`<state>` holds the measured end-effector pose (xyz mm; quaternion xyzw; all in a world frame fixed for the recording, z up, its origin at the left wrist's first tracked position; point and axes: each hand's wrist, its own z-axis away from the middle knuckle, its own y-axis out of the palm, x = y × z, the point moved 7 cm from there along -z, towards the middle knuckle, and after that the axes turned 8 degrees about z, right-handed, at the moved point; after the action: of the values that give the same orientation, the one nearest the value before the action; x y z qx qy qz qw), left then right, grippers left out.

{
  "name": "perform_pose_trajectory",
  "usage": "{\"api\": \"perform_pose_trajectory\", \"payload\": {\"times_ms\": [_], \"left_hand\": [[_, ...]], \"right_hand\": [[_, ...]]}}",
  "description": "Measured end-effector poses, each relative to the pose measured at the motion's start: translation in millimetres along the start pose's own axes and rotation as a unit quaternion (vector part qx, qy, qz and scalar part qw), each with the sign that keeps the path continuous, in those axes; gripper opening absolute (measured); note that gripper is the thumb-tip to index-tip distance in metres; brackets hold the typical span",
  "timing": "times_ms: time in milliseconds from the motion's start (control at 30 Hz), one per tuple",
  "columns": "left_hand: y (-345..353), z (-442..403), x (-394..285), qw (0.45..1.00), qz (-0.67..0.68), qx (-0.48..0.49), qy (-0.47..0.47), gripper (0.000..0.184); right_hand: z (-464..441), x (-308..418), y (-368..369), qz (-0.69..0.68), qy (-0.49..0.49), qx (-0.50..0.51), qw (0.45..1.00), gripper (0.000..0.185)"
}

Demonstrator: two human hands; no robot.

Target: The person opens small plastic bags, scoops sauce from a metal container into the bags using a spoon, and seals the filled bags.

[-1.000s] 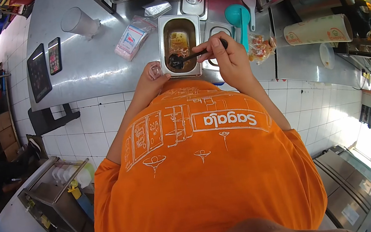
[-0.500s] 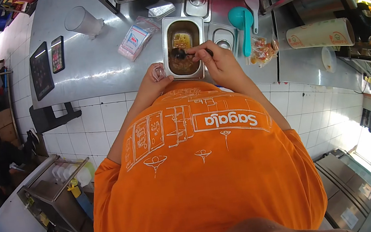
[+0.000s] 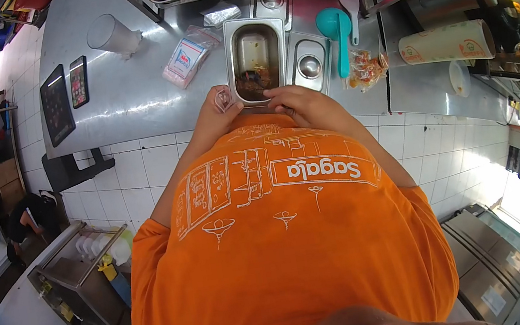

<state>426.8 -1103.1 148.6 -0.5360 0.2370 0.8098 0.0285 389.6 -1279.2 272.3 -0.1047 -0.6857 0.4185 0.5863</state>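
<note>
A deep steel food pan stands at the counter's near edge, brown sauce with bits pooled at its near end. In my left hand, closed beside the pan's near left corner, is a small clear plastic cup; the thumb reaches along the rim. My right hand is closed at the near right corner, around the handle of a dark spoon. The spoon's head dips into the sauce, and most of its handle is hidden by the fingers.
Right of the pan lie steel lids, a turquoise ladle and a bag of orange food. To the left are a printed plastic packet, a plastic cup, a phone and a tablet. A person bends at far left.
My right hand has moved down toward me, from over the pan to its near right corner. Sauce has shifted to the near end, baring more of the pan's bottom. My left hand stays put.
</note>
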Motion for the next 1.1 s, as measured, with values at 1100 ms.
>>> {"api": "perform_pose_trajectory", "payload": {"times_ms": [1100], "left_hand": [[13.4,-4.1,-20.5,0.986,-0.16,0.005,0.037,0.032]], "right_hand": [[20.4,-30.2,-23.8,-0.149,0.146,-0.101,0.973,0.019]]}}
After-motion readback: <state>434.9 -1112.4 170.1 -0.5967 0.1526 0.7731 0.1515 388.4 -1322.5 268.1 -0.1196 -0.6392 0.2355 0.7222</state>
